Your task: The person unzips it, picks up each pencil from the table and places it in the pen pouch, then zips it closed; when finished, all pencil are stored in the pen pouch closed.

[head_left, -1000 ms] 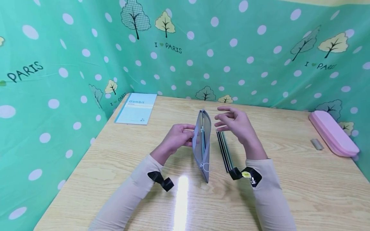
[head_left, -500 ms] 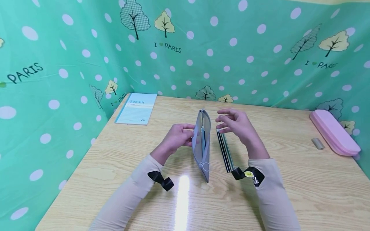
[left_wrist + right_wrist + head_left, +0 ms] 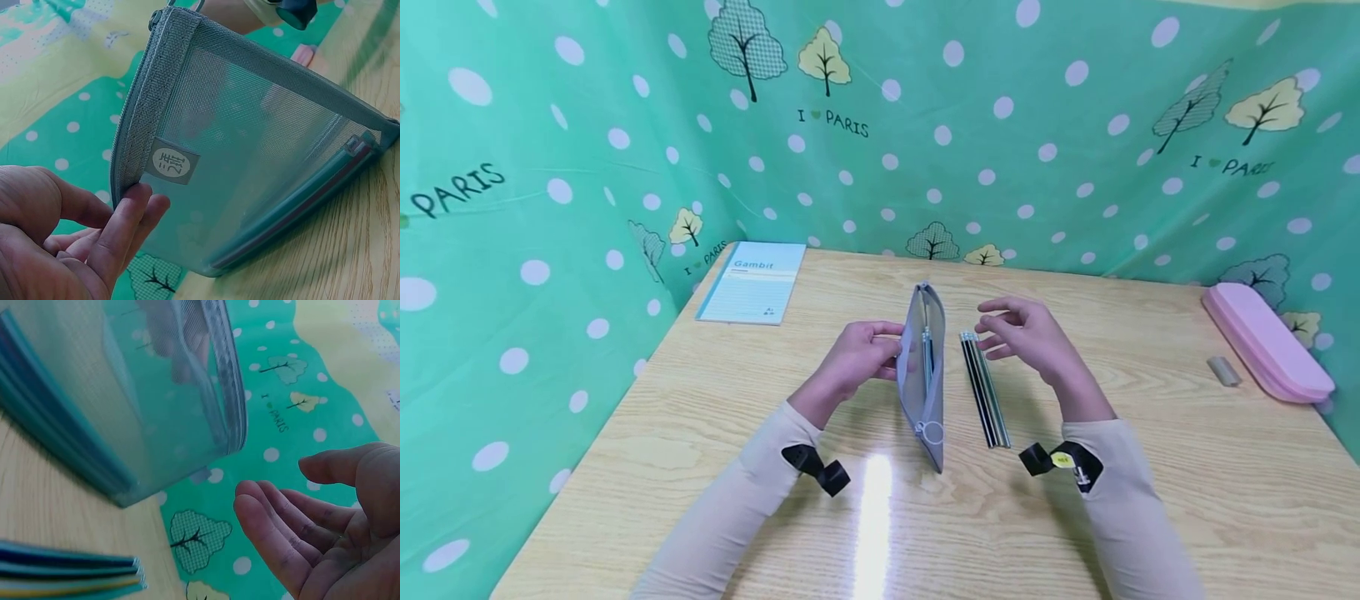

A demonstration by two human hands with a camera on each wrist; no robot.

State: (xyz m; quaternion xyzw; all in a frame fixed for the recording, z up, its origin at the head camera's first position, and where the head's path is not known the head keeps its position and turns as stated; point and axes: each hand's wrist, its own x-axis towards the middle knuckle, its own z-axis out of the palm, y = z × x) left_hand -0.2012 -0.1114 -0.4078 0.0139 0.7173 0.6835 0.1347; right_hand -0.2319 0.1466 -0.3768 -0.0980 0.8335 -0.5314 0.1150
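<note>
A grey-blue mesh zip pouch point(image 3: 911, 392) stands on edge on the table, its zipped side gaping upward. My left hand point(image 3: 867, 352) pinches its left wall near the zip, beside a small label point(image 3: 174, 164) in the left wrist view. Through the mesh, pencils point(image 3: 287, 203) show lying along the pouch's bottom. Just right of the pouch, several dark and green striped pencils point(image 3: 983, 392) lie side by side on the table. Above their far ends hovers my right hand point(image 3: 1018, 333), with nothing in its fingers; the right wrist view shows thumb and fingers apart.
A light blue notebook point(image 3: 752, 283) lies at the back left. At the far right are a pink pencil case point(image 3: 1266, 342) and a small grey eraser-like block point(image 3: 1224, 372). A green polka-dot cloth point(image 3: 880, 150) hangs behind and to the left of the wooden table.
My right hand has drawn away from the pouch, to the right and a little nearer to me, uncovering the pencils' far ends. My left hand and the pouch stay nearly where they were.
</note>
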